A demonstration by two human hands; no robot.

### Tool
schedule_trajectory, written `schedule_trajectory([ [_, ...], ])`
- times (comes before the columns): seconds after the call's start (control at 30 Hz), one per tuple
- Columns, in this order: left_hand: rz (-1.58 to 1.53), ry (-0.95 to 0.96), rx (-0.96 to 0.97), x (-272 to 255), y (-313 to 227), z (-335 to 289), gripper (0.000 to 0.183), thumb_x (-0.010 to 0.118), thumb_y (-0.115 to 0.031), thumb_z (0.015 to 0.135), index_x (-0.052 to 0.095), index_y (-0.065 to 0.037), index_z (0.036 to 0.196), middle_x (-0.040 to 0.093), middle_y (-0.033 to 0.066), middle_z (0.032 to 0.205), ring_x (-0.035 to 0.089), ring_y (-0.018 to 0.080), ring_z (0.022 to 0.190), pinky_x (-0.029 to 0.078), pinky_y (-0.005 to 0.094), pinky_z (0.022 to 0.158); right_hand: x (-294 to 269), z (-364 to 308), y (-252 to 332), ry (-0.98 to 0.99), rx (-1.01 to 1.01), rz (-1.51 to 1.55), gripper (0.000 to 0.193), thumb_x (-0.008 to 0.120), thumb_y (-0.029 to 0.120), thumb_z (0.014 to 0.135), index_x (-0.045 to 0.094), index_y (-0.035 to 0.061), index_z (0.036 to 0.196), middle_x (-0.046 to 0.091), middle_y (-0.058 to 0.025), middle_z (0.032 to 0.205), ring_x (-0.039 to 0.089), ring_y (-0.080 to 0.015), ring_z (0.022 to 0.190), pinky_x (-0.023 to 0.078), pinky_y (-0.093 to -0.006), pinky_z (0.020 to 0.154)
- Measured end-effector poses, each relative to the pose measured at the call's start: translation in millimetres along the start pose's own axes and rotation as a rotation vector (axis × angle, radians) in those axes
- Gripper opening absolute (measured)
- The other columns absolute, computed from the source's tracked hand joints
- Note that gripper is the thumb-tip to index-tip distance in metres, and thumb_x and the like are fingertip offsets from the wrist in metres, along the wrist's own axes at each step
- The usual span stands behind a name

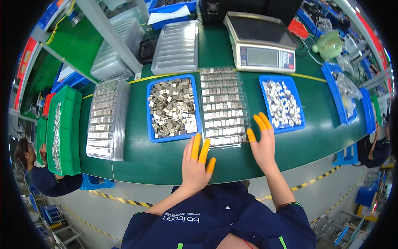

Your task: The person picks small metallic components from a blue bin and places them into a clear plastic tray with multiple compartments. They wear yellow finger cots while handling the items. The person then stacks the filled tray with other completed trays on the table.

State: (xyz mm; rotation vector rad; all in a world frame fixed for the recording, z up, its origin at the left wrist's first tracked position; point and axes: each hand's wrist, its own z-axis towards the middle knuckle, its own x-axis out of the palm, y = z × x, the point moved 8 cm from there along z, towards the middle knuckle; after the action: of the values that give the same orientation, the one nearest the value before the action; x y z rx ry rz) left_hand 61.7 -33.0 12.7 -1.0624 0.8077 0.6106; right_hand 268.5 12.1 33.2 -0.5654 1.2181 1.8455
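A clear plastic tray (224,112) lies in front of me, its rows filled with small silvery metal parts. My left hand (196,168), with yellow finger cots on three digits, is at the tray's near left corner, fingers spread and holding nothing. Its longest fingertips come close to the corner of a blue bin (150,133) heaped with small metal parts (172,108). My right hand (263,147), also in yellow cots, is open beside the tray's right edge. Its thumb tip is at that edge; whether it touches I cannot tell. Beyond it stands a blue bin (301,108) of small white-and-silver pieces (282,103).
Stacked filled trays (105,120) and a green bin (74,133) stand at left. Empty clear trays (176,46) and a digital scale (263,41) line the back. Another blue bin (338,93) holds plastic bags at right. A co-worker (52,180) sits at far left.
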Motion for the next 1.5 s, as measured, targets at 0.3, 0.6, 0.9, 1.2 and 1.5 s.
schedule_trajectory([
  [0.3, 0.115, 0.028, -0.016, -4.0, 45.5, 14.2, 0.061, 0.063, -0.032, 0.082, 0.044, -0.005, 0.134, 0.04, 0.0163, 0.14, 0.031, 0.0308, 0.134, 0.022, 0.0459, 0.11, 118.8, 146.6, 58.3, 0.339, -0.28, 0.159, 0.026, 0.061, 0.018, 0.085, 0.064, 0.0057, 0.108, 0.061, -0.0133, 0.115, 0.054, -0.0311, 0.109, 0.043, -0.0389, 0.094],
  [0.6, 0.099, 0.033, 0.017, -14.7, 61.5, 6.4, 0.063, 0.062, -0.039, 0.082, 0.046, -0.007, 0.134, 0.041, 0.0145, 0.141, 0.033, 0.0286, 0.133, 0.025, 0.0432, 0.109, 201.4, 216.7, 96.9, 0.35, -0.383, -0.064, 0.02, 0.073, 0.022, 0.073, 0.072, 0.0096, 0.088, 0.068, -0.01, 0.092, 0.061, -0.026, 0.087, 0.041, -0.0384, 0.09],
  [0.9, 0.066, 0.005, -0.007, -28.4, 82.4, 9.5, 0.058, 0.064, -0.031, 0.082, 0.048, -0.007, 0.132, 0.043, 0.0127, 0.14, 0.035, 0.0264, 0.133, 0.026, 0.0443, 0.108, 223.4, 241.1, 71.9, 0.61, -0.175, -0.066, 0.017, 0.072, 0.013, 0.071, 0.075, 0.0141, 0.087, 0.069, -0.0111, 0.084, 0.066, -0.0279, 0.079, 0.052, -0.0362, 0.071],
  [1.2, -0.009, -0.009, -0.034, -29.0, 85.3, 7.0, 0.05, 0.062, -0.022, 0.084, 0.05, -0.01, 0.131, 0.044, 0.0101, 0.139, 0.034, 0.0262, 0.133, 0.022, 0.0454, 0.11, 234.7, 248.2, 74.7, 0.69, -0.166, -0.003, 0.019, 0.064, 0.01, 0.072, 0.073, 0.0125, 0.089, 0.069, -0.0123, 0.089, 0.066, -0.029, 0.084, 0.052, -0.0378, 0.074],
  [1.5, -0.01, -0.005, -0.026, -27.3, 84.2, 10.3, 0.049, 0.061, -0.022, 0.085, 0.049, -0.009, 0.131, 0.044, 0.01, 0.14, 0.034, 0.026, 0.133, 0.021, 0.0448, 0.11, 108.0, 246.7, 140.9, -0.278, -0.665, -0.318, 0.008, 0.052, 0.004, 0.073, 0.054, -0.0005, 0.08, 0.054, -0.0174, 0.083, 0.053, -0.0323, 0.08, 0.044, -0.0404, 0.071],
])
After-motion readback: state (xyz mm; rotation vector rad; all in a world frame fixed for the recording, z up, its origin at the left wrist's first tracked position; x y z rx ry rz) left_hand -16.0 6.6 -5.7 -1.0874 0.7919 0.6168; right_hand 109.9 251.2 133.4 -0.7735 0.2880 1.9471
